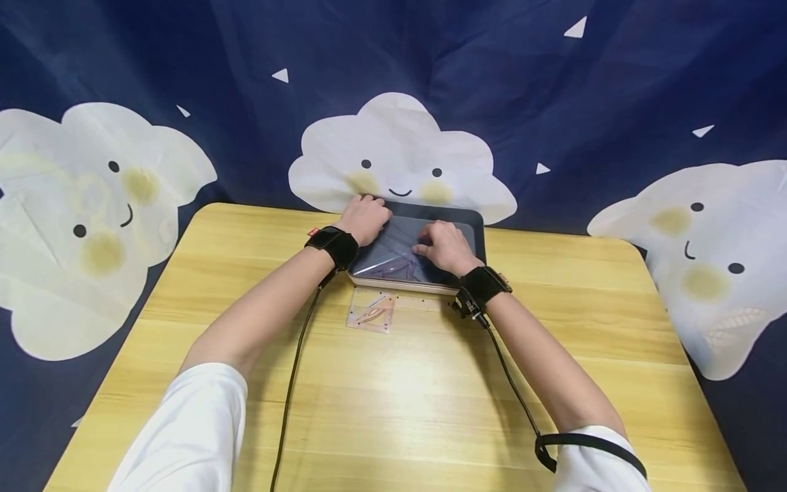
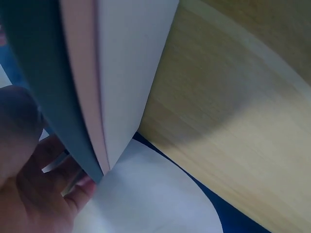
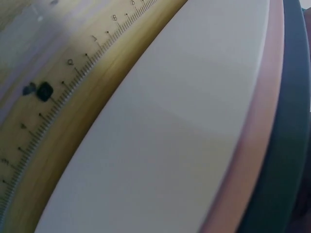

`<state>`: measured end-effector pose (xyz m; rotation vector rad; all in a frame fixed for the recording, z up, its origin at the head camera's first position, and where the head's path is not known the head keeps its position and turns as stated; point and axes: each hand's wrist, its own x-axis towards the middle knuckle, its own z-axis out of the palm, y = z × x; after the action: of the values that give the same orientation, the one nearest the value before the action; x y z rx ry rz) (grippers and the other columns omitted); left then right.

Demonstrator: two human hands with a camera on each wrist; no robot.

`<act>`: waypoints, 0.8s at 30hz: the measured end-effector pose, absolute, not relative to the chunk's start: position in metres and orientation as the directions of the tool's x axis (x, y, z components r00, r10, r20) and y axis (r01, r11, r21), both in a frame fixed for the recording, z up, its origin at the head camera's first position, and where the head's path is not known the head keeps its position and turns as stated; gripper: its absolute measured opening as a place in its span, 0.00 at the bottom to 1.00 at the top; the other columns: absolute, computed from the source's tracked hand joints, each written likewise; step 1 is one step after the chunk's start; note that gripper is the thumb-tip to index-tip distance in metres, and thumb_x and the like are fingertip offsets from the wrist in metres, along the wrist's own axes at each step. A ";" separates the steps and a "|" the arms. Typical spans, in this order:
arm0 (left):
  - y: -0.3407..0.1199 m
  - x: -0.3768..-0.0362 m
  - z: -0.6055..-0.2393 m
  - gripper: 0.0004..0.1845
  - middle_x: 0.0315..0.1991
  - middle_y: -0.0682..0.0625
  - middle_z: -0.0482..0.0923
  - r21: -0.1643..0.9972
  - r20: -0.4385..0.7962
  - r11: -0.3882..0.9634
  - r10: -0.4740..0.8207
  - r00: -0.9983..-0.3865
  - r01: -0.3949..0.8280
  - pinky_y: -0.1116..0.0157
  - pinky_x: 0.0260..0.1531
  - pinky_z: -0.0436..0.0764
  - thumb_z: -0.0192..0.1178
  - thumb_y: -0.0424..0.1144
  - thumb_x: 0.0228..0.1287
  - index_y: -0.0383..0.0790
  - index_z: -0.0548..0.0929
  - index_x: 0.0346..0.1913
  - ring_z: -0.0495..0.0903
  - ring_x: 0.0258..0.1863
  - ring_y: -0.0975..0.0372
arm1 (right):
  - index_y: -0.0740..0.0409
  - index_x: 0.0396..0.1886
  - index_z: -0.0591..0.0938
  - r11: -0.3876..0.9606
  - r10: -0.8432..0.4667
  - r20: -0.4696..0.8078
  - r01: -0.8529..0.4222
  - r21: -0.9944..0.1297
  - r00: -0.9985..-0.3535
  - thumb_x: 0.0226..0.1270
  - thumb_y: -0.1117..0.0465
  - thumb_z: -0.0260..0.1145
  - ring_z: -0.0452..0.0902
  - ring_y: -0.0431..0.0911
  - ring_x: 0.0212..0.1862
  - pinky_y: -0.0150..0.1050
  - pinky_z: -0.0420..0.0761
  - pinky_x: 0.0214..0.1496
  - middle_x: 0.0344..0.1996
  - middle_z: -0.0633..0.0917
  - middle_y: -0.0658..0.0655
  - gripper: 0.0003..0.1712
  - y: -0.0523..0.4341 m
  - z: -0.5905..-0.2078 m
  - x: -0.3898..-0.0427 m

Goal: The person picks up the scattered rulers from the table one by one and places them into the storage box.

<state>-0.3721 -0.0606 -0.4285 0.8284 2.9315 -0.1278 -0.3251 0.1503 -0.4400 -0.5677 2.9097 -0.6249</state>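
"Box, dark-rimmed and glossy on top point(image 1: 396, 240), up at the far edge of the desk point(image 1: 393, 389). What's the left hand point(image 1: 365, 220) doing there?"

"It lies at the box's far left corner, fingers bent at the dark rim point(image 2: 36, 80) with gaps between them. Whether they grip it, I can't tell."

"And the right hand point(image 1: 447, 247)?"

"Over the right part of the glossy top, fingers bent, thumb and forefinger near each other. I can't make out whether they pinch anything."

"What shows below that rim?"

"A pink band point(image 2: 85, 82), then a white side wall point(image 2: 127, 73)."

"Something see-through lies on my side of the box."

"A clear drawing template point(image 1: 371, 311), flat on the desk just before the box's front left part, with curved orange markings. By the right wrist you can see a clear ruler edge point(image 3: 53, 99) too, numbered, running beside the white wall. I can't say if it belongs to the same piece."

"Black bands on both wrists?"

"Yes, left wristband point(image 1: 334, 246) and right wristband point(image 1: 484, 284), each with a dark cable trailing toward the person."

"And behind the desk?"

"Navy curtain point(image 1: 492, 61), with a smiling white cloud point(image 1: 396, 140) right above the box."
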 end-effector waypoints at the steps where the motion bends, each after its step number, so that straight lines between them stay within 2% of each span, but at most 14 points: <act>1: -0.061 -0.371 -0.429 0.13 0.58 0.41 0.82 -0.050 -0.111 0.850 0.517 -0.849 0.525 0.49 0.57 0.74 0.59 0.34 0.76 0.45 0.88 0.58 0.78 0.59 0.44 | 0.65 0.52 0.88 0.844 -0.387 -0.032 -0.340 -0.414 -0.922 0.71 0.56 0.74 0.83 0.58 0.53 0.54 0.81 0.57 0.48 0.87 0.64 0.19 0.150 -0.440 -0.324; 4: -0.061 -0.368 -0.431 0.14 0.58 0.40 0.82 -0.034 -0.089 0.848 0.525 -0.846 0.529 0.49 0.57 0.75 0.58 0.31 0.77 0.43 0.87 0.58 0.79 0.59 0.43 | 0.66 0.51 0.88 0.840 -0.392 -0.015 -0.352 -0.414 -0.920 0.71 0.57 0.74 0.82 0.58 0.52 0.54 0.81 0.55 0.46 0.87 0.64 0.18 0.150 -0.440 -0.320; 11: -0.066 -0.363 -0.436 0.16 0.58 0.39 0.81 -0.003 -0.041 0.836 0.548 -0.835 0.549 0.46 0.63 0.73 0.57 0.28 0.75 0.40 0.84 0.61 0.77 0.59 0.42 | 0.67 0.52 0.87 0.813 -0.414 0.056 -0.397 -0.426 -0.908 0.73 0.59 0.72 0.81 0.58 0.50 0.54 0.80 0.54 0.46 0.85 0.65 0.16 0.149 -0.434 -0.309; 19: -0.074 -0.342 -0.423 0.15 0.56 0.39 0.81 0.018 0.046 0.822 0.568 -0.822 0.569 0.46 0.61 0.75 0.57 0.34 0.77 0.37 0.81 0.61 0.79 0.57 0.42 | 0.67 0.54 0.85 0.749 -0.432 0.166 -0.456 -0.481 -0.886 0.75 0.59 0.69 0.82 0.58 0.52 0.53 0.81 0.55 0.48 0.85 0.65 0.17 0.150 -0.416 -0.285; 24: -0.071 -0.320 -0.415 0.16 0.56 0.39 0.81 0.060 0.108 0.810 0.575 -0.811 0.583 0.47 0.60 0.76 0.59 0.36 0.77 0.38 0.80 0.63 0.78 0.57 0.44 | 0.67 0.53 0.86 0.701 -0.420 0.284 -0.507 -0.502 -0.862 0.74 0.60 0.70 0.82 0.56 0.48 0.52 0.81 0.51 0.45 0.87 0.63 0.16 0.153 -0.404 -0.260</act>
<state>-0.3200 -0.0706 -0.4153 0.9841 3.0691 0.1459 -0.2595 0.1526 -0.4041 -0.8311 3.0319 -0.9682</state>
